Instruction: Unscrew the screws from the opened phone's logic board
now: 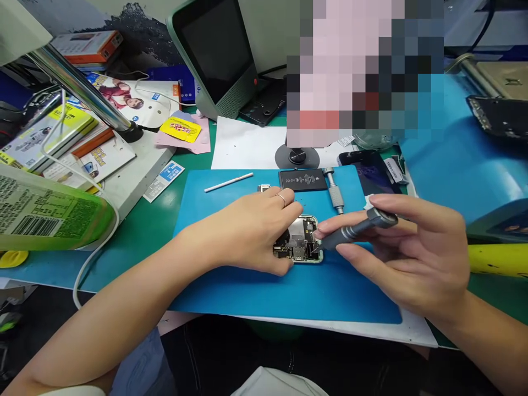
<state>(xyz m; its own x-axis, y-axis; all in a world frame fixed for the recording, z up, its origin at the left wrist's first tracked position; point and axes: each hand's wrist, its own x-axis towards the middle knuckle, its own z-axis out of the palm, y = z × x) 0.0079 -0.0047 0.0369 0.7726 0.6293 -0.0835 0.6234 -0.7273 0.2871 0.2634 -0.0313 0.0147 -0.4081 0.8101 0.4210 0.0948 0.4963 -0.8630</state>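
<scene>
An opened smartphone (299, 236) lies on a blue mat (264, 294), its circuit board and inner parts exposed. My left hand (256, 228) grips the phone across its left part, thumb at the near edge and fingers over the far side; this covers much of it. Between the fingers and thumb of my right hand (424, 258) is a grey screwdriver (350, 232), slanted so that its tip reaches the board's right side. Beyond the phone lie a black battery (303, 180) and a silver screwdriver (335, 192). A small metal part (264, 188) peeks out behind my left hand.
A white stick (229, 182) lies on the mat's far left. Farther back are a dark phone (371, 170), a round stand base (297, 158) and a screen device (218, 55). A green packet (53, 212) and a lamp pole (82, 88) occupy the left.
</scene>
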